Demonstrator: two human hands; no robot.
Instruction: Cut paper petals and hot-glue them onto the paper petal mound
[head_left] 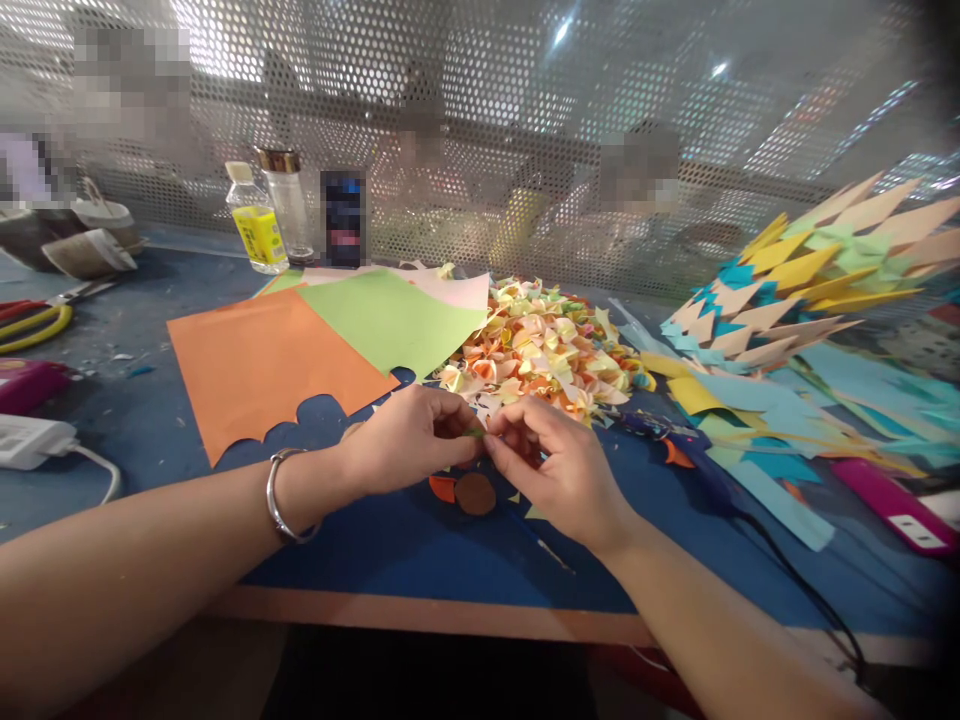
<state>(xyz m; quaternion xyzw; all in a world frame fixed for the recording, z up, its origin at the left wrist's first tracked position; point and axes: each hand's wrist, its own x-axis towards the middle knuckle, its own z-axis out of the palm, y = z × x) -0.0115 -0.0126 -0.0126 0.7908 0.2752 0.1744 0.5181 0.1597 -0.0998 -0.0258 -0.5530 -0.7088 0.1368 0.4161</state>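
My left hand [409, 440], with a silver bangle on the wrist, and my right hand [562, 465] meet fingertip to fingertip above the table's near part. Between them they pinch a small green paper piece [477, 433], mostly hidden by the fingers. Just below lie a brown disc [475, 494] and an orange paper scrap [442, 488]. A thin blue stick [541, 545] rests under my right hand. Behind the hands is a heap of small folded paper pieces [547, 345] in yellow, orange and cream.
Orange [262, 365] and green paper sheets [397, 315] with cut-out edges lie left of the heap. At right are a dark-blue glue gun [697, 465] with its cord, paper strips [780, 500] and a spiky paper construction [787, 280]. A bottle [257, 225] and scissors [37, 325] are at left.
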